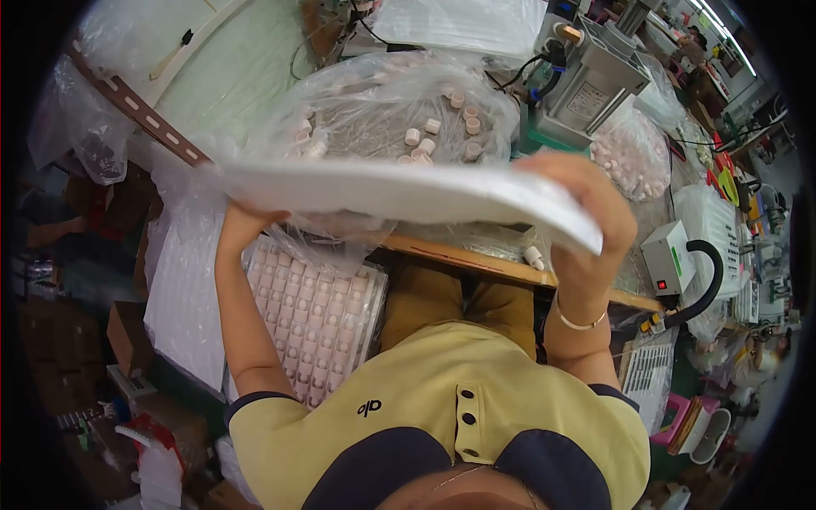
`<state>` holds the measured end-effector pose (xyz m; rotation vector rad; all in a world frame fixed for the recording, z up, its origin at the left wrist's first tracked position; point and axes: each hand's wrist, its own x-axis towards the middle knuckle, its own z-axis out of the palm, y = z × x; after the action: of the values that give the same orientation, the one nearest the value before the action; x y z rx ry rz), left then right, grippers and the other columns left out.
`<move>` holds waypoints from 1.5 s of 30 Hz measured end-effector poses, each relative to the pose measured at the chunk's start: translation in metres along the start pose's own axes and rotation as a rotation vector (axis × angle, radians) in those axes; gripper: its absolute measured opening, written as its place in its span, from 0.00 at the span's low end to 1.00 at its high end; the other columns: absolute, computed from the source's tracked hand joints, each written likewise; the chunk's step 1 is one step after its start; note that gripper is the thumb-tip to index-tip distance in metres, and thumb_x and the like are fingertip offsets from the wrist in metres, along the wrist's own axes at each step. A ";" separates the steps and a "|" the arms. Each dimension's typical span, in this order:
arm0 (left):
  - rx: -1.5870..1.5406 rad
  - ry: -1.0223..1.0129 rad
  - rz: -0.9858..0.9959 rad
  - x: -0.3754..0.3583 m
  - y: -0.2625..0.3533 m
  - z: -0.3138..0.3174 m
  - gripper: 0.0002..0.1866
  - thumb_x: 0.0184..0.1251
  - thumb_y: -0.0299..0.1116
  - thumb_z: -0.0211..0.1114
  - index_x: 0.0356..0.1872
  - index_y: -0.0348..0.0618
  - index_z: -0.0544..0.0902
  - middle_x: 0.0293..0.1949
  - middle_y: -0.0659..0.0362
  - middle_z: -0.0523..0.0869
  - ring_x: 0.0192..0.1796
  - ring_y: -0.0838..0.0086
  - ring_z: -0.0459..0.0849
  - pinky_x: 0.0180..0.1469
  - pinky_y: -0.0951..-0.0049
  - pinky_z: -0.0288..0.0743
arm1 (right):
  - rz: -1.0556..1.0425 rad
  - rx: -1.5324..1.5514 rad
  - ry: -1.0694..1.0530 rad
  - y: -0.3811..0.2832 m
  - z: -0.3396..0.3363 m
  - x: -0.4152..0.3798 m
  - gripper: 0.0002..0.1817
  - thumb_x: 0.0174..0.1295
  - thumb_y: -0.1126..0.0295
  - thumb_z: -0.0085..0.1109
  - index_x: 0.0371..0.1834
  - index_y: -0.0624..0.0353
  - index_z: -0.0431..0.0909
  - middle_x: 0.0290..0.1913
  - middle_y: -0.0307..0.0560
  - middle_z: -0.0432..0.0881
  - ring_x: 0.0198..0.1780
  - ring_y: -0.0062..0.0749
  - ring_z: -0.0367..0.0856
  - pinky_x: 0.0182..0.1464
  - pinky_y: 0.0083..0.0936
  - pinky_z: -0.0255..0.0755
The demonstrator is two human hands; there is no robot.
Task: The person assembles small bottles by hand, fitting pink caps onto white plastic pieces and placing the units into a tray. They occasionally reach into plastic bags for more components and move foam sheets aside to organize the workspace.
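A wide white sheet point(408, 185), perhaps foam and smeared by motion, is held up across the front of my body above the table edge. My right hand point(591, 200) is wrapped round its right end. At the other end my left hand point(252, 217) grips the sheet, its fingers mostly hidden and blurred. Below my left forearm lies a tray point(367, 310) with rows of small pale pink caps point(310, 310). Beyond the sheet, loose pink caps point(413, 136) lie in a clear plastic bag point(365, 98).
A grey metal machine point(586, 89) stands at the back right, with a bag of pink caps point(631, 157) beside it. A white box with a red switch point(670, 259) sits at the right. One cap point(534, 257) lies near the wooden table edge point(476, 262).
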<state>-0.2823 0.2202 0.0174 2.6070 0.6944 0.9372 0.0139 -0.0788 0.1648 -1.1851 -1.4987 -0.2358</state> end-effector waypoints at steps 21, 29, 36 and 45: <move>-0.094 -0.252 -0.004 -0.012 0.083 0.071 0.13 0.52 0.31 0.69 0.39 0.43 0.81 0.42 0.56 0.84 0.43 0.60 0.82 0.44 0.65 0.75 | -0.042 -0.389 0.486 0.024 -0.023 0.081 0.11 0.59 0.70 0.66 0.42 0.64 0.84 0.27 0.30 0.78 0.28 0.09 0.66 0.29 0.09 0.58; 0.314 -0.506 -0.133 -0.002 0.028 0.078 0.07 0.50 0.27 0.60 0.31 0.44 0.83 0.36 0.53 0.84 0.42 0.57 0.82 0.42 0.58 0.75 | -0.084 0.044 0.833 0.008 -0.060 0.078 0.10 0.56 0.72 0.67 0.36 0.70 0.82 0.31 0.44 0.84 0.29 0.23 0.81 0.34 0.21 0.76; 0.192 -0.541 -0.190 0.014 0.037 0.060 0.15 0.49 0.29 0.63 0.41 0.43 0.84 0.41 0.48 0.85 0.43 0.55 0.83 0.47 0.62 0.76 | -0.206 0.278 1.406 -0.002 -0.175 0.053 0.16 0.60 0.77 0.57 0.48 0.78 0.72 0.49 0.59 0.79 0.46 0.47 0.81 0.46 0.38 0.79; -0.156 -0.265 -0.166 0.039 0.072 0.075 0.17 0.48 0.32 0.70 0.42 0.41 0.83 0.36 0.53 0.85 0.41 0.61 0.83 0.44 0.67 0.75 | -0.709 -0.693 1.556 -0.021 -0.221 -0.033 0.22 0.62 0.73 0.56 0.56 0.75 0.67 0.54 0.60 0.76 0.48 0.45 0.80 0.48 0.37 0.77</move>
<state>-0.1820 0.1723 0.0109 2.4317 0.7217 0.5600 0.1314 -0.2617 0.2192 -0.4947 -0.2933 -1.7833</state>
